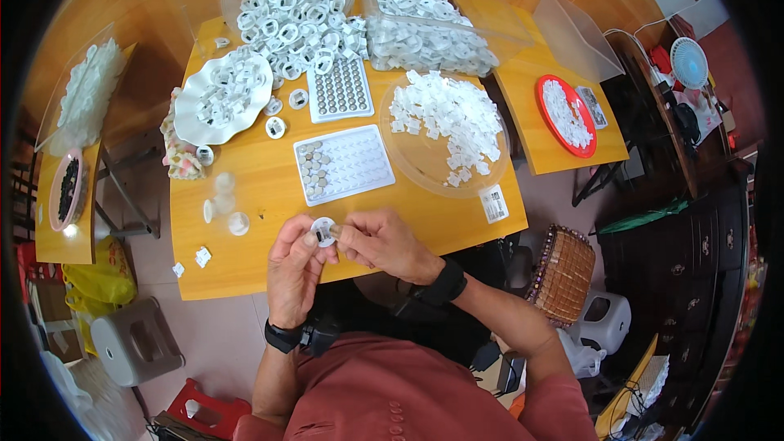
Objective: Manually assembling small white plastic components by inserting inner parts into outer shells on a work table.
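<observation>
My left hand [294, 268] pinches a small round white plastic piece [323, 231] with a dark slot, above the table's near edge. The thumb and forefinger of my right hand [382, 243] close on the same piece from its right side; whether something tiny is between those fingertips is hidden. Just beyond the hands lies a white plastic tray [371, 165], its left part holding several silver button cells [313, 170]. Behind it, a second tray [314, 111] is filled with rows of button cells. A few loose round pieces [275, 127] lie left of the trays.
A scalloped white plate [186, 125] and a clear round tray [400, 165] hold white plastic parts on the yellow table [245, 265]. Heaped round pieces [294, 16] and a filled clear bin [425, 33] stand behind. A red plate [590, 149] is on the right-hand table.
</observation>
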Action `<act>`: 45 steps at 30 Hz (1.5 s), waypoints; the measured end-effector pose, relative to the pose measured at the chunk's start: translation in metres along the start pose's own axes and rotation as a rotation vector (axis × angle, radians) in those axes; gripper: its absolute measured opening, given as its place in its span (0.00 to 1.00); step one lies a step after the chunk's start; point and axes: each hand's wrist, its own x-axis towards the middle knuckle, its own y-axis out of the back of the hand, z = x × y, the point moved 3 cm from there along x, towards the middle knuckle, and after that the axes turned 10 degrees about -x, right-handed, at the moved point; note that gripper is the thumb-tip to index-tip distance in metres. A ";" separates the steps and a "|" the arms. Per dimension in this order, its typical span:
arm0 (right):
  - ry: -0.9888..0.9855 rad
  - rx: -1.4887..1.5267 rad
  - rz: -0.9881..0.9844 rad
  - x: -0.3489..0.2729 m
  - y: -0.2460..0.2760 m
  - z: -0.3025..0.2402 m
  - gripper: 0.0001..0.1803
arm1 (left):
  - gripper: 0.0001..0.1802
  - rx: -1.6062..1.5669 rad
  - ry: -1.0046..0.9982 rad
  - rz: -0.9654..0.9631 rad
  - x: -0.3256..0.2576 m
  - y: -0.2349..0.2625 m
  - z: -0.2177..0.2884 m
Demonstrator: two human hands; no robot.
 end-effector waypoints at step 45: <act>0.177 -0.326 0.115 0.032 0.013 -0.040 0.05 | 0.12 -0.079 -0.050 0.067 -0.003 0.016 0.005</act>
